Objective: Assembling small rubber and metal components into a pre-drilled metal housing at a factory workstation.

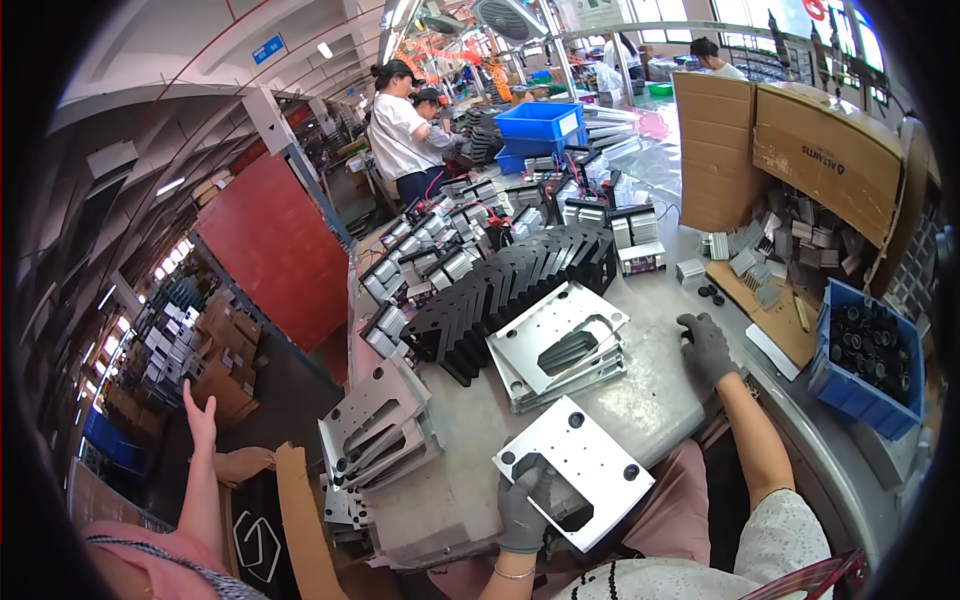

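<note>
My left hand [526, 500], in a grey glove, grips a silver metal plate [588, 453] by the edge of its cutout. Black round rubber grommets [630, 473] sit in holes near the plate's corners. The plate is held tilted over the table's near edge. My gloved right hand [710, 350] is over the table to the right, fingers slightly curled and apart, with nothing visible in them. A stack of similar silver plates [535, 350] lies left of it. A few loose black grommets [712, 294] lie on the table beyond this hand.
More plates [375, 425] lean at the table's left edge. A row of black brackets [500, 290] stands behind the stack, with heat-sink assemblies [430, 245] beyond. At right are a blue bin of black grommets [868, 350] and a cardboard box [825, 150]. A co-worker's bare arm [203, 450] reaches in from the left.
</note>
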`<move>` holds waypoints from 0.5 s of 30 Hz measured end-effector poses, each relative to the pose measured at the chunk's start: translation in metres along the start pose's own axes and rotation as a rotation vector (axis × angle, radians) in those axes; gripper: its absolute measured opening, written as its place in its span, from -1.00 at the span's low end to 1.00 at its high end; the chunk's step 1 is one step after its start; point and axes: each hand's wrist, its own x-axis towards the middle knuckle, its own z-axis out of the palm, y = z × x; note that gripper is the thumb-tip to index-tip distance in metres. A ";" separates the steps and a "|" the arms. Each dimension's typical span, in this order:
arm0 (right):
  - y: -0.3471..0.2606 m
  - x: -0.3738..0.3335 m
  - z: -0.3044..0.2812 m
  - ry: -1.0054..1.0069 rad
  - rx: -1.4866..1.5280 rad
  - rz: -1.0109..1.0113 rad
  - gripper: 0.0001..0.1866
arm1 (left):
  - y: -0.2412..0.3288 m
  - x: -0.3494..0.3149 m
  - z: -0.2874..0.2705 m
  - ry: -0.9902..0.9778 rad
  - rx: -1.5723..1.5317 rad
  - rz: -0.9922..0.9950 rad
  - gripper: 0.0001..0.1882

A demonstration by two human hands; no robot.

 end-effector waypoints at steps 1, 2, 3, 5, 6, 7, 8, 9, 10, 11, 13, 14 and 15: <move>-0.012 -0.007 0.000 0.041 0.171 -0.007 -0.66 | -0.001 0.001 -0.002 -0.010 0.001 0.018 -0.36; -0.018 -0.015 0.002 0.084 0.342 -0.013 -0.64 | -0.002 0.001 -0.002 -0.021 0.004 0.035 -0.38; -0.014 -0.021 0.018 0.113 0.523 -0.147 -0.64 | -0.004 0.002 0.001 -0.027 0.027 0.058 -0.44; -0.072 -0.051 0.007 0.018 0.661 -0.196 -0.69 | -0.004 0.005 -0.007 0.005 -0.001 0.066 -0.50; -0.091 -0.064 -0.001 -0.053 0.701 -0.157 -0.73 | -0.004 0.007 -0.012 0.023 -0.035 0.061 -0.56; -0.090 -0.069 0.003 -0.046 0.707 -0.142 -0.73 | -0.007 0.009 -0.017 0.040 -0.031 0.077 -0.68; -0.088 -0.073 0.007 -0.043 0.481 -0.132 -0.78 | -0.010 0.009 -0.021 0.039 -0.018 0.067 -0.68; -0.086 -0.076 0.006 -0.032 0.250 -0.130 -0.83 | -0.012 0.009 -0.014 0.045 -0.050 0.095 -0.70; -0.084 -0.078 0.011 -0.021 0.250 -0.125 -0.83 | -0.013 0.009 -0.011 0.051 -0.085 0.123 -0.72; -0.082 -0.080 0.020 0.047 0.199 -0.167 -0.85 | -0.012 0.009 -0.014 0.020 -0.084 0.135 -0.70; -0.079 -0.077 0.023 0.102 0.148 -0.198 -0.88 | -0.013 0.007 -0.008 0.054 -0.077 0.137 -0.69; -0.079 -0.075 0.023 0.110 0.140 -0.199 -0.88 | -0.013 0.008 -0.007 0.092 -0.068 0.145 -0.68; -0.079 -0.078 0.025 0.114 0.171 -0.203 -0.89 | -0.012 0.008 -0.008 0.102 -0.087 0.133 -0.66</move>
